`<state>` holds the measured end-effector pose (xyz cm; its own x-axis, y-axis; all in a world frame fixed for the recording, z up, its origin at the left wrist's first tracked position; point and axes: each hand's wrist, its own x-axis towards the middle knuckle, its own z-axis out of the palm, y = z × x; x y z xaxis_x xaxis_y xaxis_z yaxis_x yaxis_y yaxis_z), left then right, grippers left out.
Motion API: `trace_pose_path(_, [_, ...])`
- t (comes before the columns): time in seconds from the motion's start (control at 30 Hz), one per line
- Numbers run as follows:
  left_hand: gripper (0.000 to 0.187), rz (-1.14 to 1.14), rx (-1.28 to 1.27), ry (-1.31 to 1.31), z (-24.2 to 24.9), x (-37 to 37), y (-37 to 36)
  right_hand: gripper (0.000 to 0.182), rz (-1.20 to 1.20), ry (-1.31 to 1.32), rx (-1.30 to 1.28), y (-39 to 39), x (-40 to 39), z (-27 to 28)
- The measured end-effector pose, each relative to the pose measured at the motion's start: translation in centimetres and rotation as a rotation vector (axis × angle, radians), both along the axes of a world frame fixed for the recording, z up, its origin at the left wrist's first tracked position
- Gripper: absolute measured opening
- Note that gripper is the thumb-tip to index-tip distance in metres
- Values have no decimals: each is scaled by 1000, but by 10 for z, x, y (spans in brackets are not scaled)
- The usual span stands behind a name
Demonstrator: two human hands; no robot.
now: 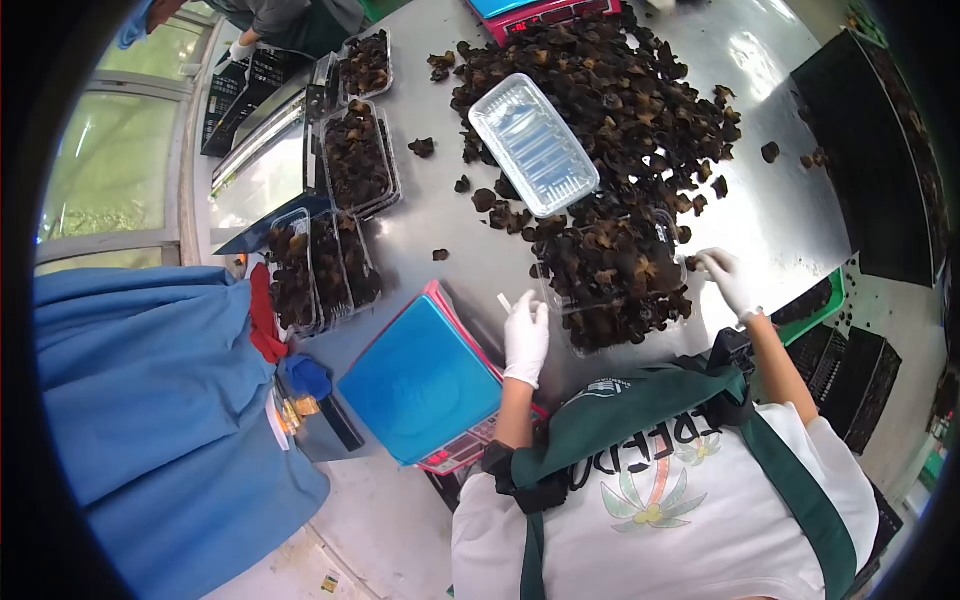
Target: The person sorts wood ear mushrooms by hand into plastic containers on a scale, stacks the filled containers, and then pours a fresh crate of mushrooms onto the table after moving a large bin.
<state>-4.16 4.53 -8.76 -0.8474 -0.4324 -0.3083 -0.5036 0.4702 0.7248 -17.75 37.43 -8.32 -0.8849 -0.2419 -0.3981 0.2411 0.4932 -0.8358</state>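
My left hand [526, 340], in a white glove, is between the blue-topped scale [425, 375] and a clear tray heaped with dark, curled pieces [610, 265]. Its fingers are slightly apart and hold nothing visible; a small white strip [504, 302] shows by the fingertips. On the tray's right side is my right hand [728, 285], also gloved, its fingertips pinched on a small dark piece [693, 262]. More pieces lie under and in front of the filled tray. An empty clear tray [534, 145] rests tilted on the large pile [640, 95].
Filled clear trays [358, 160] stand along the metal table's left side. A second scale [540, 14] is at the far edge. Black crates [870, 150] and a green basket [838, 296] are on the right. Blue cloth [160, 380] hangs at left; another person's gloved hand [242, 50] is top left.
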Motion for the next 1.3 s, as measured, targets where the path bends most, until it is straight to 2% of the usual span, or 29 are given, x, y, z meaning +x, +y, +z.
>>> trace_pose_path(0.07, [32, 79, 152, 9, -36, 5, 10, 31, 26, -158, -88, -29, 1, 2])
trace_pose_path(0.13, [22, 172, 258, 76, -33, -2, 15, 24, 75, -4, 1, -50, 4, -6])
trace_pose_path(0.2, [17, 245, 378, 115, -38, -6, 12, 25, 66, 55, -21, -54, 0, -32])
trace_pose_path(0.27, [7, 292, 471, 98, -5, -5, 16, 26, 74, 52, -29, -47, -3, -28])
trace_pose_path(0.3, [6, 299, 508, 87, 21, -8, 18, 27, 85, 33, -33, -45, -11, -7])
trace_pose_path(0.37, [4, 275, 563, 106, 35, -3, 19, 30, 35, -62, -114, -35, -16, -4])
trace_pose_path(0.4, [6, 283, 532, 140, 34, 0, 22, 32, -18, -10, -148, -34, -23, -35])
trace_pose_path(0.47, [10, 283, 464, 235, 30, -5, 22, 40, 93, 130, -6, -44, -19, -21])
trace_pose_path(0.57, [9, 261, 486, 231, 34, 0, 25, 36, 68, 30, -120, -52, -18, 16])
trace_pose_path(0.67, [9, 301, 491, 250, 31, 10, 25, 39, 113, -38, -39, -54, -11, 4])
trace_pose_path(0.8, [9, 284, 504, 223, 36, 15, 27, 31, -133, -47, -436, -48, -12, -62])
trace_pose_path(0.83, [9, 305, 492, 220, 34, 15, 23, 31, -69, -41, -226, -55, -2, -29])
trace_pose_path(0.93, [8, 280, 456, 207, 40, 12, 22, 31, -46, 10, -267, -57, 9, -13])
trace_pose_path(0.97, [8, 262, 476, 214, 40, 12, 25, 36, -50, 15, -355, -50, 3, -27])
trace_pose_path(1.03, [8, 260, 498, 260, 40, 14, 27, 40, 74, 737, -89, -52, 0, -38])
trace_pose_path(1.07, [8, 267, 498, 296, 40, 14, 25, 41, 51, 551, -131, -48, 2, -42])
trace_pose_path(1.13, [8, 266, 514, 341, 40, 15, 23, 44, -37, 185, -188, -55, 8, -2])
trace_pose_path(1.3, [6, 268, 557, 390, 40, 13, 25, 39, -1, 216, -269, -61, -7, 3])
